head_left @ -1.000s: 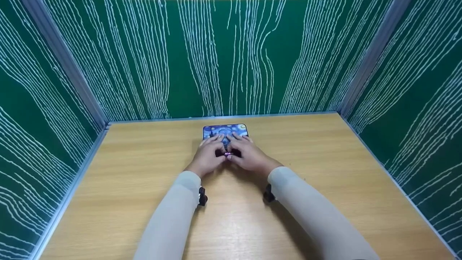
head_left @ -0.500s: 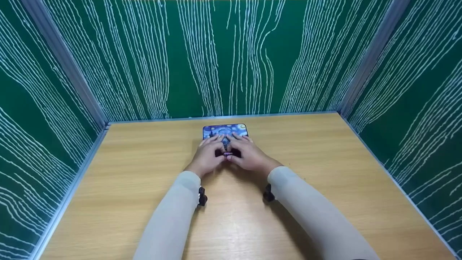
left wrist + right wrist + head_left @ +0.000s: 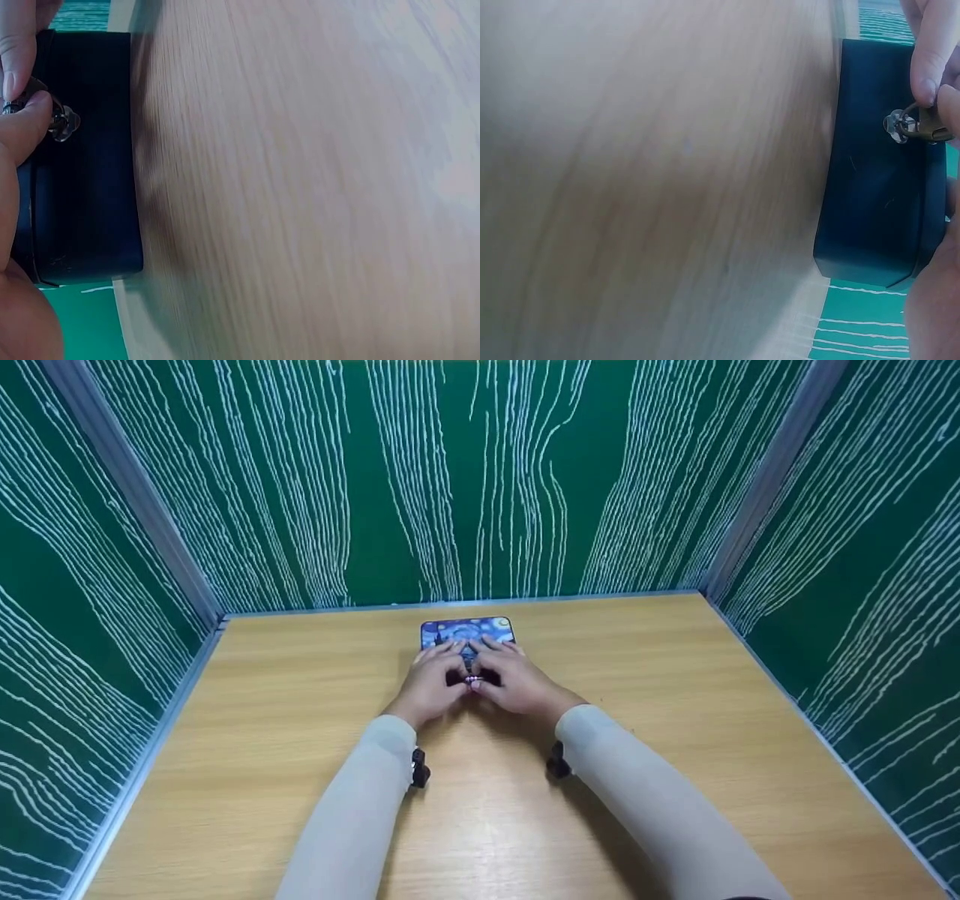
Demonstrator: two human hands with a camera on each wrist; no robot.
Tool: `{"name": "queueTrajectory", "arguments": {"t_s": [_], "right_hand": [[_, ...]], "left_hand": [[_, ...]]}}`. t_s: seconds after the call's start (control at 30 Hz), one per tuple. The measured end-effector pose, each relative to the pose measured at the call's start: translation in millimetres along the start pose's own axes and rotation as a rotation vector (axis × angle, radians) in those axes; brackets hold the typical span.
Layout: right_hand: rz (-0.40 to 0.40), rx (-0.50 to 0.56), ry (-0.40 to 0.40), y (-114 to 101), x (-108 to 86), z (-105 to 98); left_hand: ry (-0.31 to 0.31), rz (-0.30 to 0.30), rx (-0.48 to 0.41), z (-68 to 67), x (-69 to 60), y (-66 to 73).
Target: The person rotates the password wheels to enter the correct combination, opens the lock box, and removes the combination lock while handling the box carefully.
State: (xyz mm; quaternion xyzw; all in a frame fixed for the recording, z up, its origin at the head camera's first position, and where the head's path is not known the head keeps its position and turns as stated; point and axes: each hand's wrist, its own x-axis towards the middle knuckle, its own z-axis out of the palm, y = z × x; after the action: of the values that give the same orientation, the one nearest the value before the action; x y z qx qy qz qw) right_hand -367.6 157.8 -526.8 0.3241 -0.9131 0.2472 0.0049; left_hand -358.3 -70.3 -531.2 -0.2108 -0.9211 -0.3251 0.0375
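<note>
Wooden table (image 3: 262, 735) under dark box (image 3: 870, 180); picture-patterned lid on top. Left hand (image 3: 435, 681) sits on box's left, right hand (image 3: 517, 679) on its right; fingers rest on lid. Both thumbs close in at box's near face, gripping small metal lock (image 3: 931, 127) between them, no clear gap. Lock joins clasp (image 3: 894, 126) on that face.

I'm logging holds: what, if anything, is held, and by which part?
A metal padlock, apparently by its body, in the left grip and right grip.
</note>
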Motion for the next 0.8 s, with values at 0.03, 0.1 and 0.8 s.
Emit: {"name": "queueTrajectory", "arguments": {"t_s": [0.03, 0.1, 0.8], "right_hand": [[-0.003, 0.001, 0.002, -0.4, 0.0, -0.1], [-0.007, 0.001, 0.001, -1.3, -0.3, -0.4], [-0.026, 0.012, 0.003, -0.4, -0.3, -1.4]], "left_hand": [[0.001, 0.002, 0.000, 0.1, -0.1, -0.2], [0.006, 0.010, 0.002, 0.7, -0.4, -0.9], [0.016, 0.019, 0.000, 1.7, -0.9, -0.7]]}}
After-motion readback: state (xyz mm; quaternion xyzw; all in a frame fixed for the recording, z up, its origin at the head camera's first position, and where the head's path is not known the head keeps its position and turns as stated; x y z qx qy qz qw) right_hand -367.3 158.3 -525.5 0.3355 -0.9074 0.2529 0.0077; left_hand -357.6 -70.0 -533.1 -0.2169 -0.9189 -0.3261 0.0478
